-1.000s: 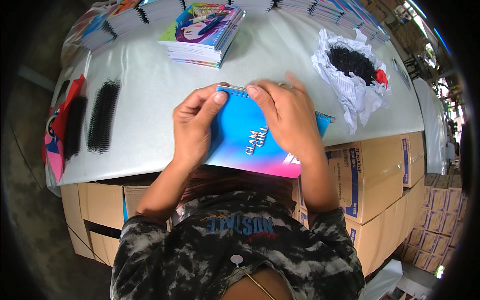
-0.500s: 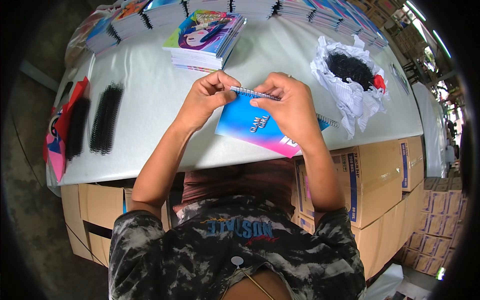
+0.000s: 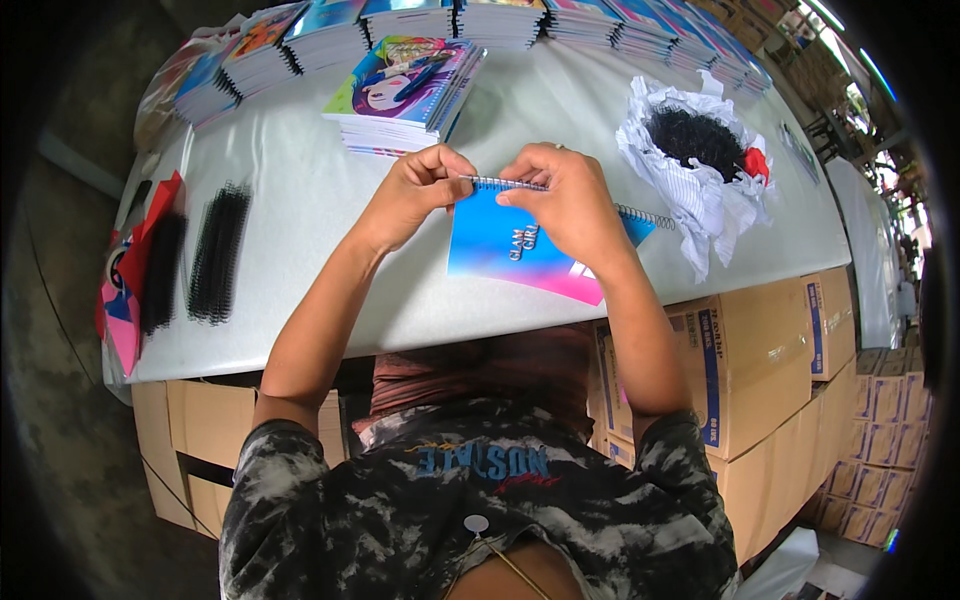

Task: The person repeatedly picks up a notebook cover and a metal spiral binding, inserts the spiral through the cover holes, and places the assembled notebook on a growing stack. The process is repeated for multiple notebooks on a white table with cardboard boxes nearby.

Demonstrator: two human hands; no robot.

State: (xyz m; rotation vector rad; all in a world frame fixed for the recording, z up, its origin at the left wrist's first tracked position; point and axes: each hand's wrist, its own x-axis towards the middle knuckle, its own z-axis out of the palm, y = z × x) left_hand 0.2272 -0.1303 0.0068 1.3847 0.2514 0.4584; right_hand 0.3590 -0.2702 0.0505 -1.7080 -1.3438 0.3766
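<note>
A small blue-and-pink notebook [image 3: 487,235] is held between my two hands, its punched edge facing away from me. A dark spiral binding coil [image 3: 648,216] runs along that edge, and its loose end sticks out past the notebook on the right. My left hand [image 3: 418,198] is closed in a pinch at the left corner, by the coil's end. Thumb in front and fingers behind, my right hand [image 3: 567,200] grips the notebook at its bound edge and covers part of the cover and coil.
Farther back stands a notebook pile [image 3: 395,110] with pens on top. Bound notebook stacks [image 3: 420,25] line the far edge. Black coils [image 3: 218,255] lie at left beside a red-pink wrapper [image 3: 128,280]. Crumpled paper [image 3: 690,205] holds tangled black coils [image 3: 697,140]. Cardboard boxes [image 3: 760,375] stand below the table.
The notebook has turned slightly, so its bound edge lies more level. Both hands keep their hold at nearly the same places. The whole view has shifted a little.
</note>
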